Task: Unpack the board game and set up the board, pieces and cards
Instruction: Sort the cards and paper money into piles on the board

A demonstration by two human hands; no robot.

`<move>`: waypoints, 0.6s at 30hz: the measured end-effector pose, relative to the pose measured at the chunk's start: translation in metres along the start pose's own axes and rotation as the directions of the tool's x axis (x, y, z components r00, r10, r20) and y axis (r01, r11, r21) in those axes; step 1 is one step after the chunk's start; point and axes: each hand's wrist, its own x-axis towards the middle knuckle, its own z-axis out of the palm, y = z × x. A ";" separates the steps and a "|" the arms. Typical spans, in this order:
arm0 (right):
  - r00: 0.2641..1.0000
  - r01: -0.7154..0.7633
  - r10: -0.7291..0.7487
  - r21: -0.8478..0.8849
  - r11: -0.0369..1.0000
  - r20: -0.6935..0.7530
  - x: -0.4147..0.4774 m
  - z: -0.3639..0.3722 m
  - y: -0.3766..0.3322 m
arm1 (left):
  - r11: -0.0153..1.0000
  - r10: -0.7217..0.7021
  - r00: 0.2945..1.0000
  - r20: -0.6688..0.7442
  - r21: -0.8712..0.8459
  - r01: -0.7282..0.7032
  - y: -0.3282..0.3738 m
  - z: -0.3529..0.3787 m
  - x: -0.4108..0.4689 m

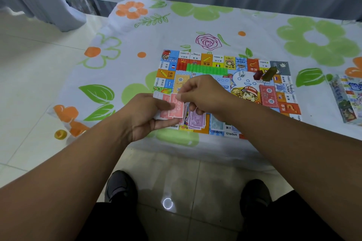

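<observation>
My left hand grips fanned red notes; my right hand pinches top note's edge. Both over near edge of board, which lies flat on floral worktop. Board: multicoloured squares, cartoon monkey, lettering "DA XIONG", "2000". Purple notes on board.
</observation>
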 end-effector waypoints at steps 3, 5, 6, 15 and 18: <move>0.997 -0.066 0.066 0.016 0.998 -0.045 0.004 -0.001 0.002 | 1.000 -0.005 0.997 -0.081 -0.017 0.003 0.002 -0.007 0.001; 0.993 -0.109 0.108 -0.017 0.994 -0.043 0.006 0.001 0.006 | 1.000 -0.002 0.990 -0.143 -0.030 -0.002 0.002 -0.013 0.003; 0.992 -0.119 0.118 -0.043 0.992 -0.037 0.007 0.003 0.008 | 0.999 0.000 0.987 -0.163 -0.039 -0.006 0.001 -0.017 0.003; 0.995 -0.063 0.046 -0.197 0.978 -0.093 0.018 0.016 0.019 | 0.998 -0.020 0.994 -0.104 -0.069 0.012 0.003 -0.016 -0.004; 0.993 -0.062 0.038 -0.210 0.976 -0.114 0.017 0.016 0.019 | 0.997 -0.014 0.994 -0.110 -0.071 0.006 0.003 -0.014 -0.005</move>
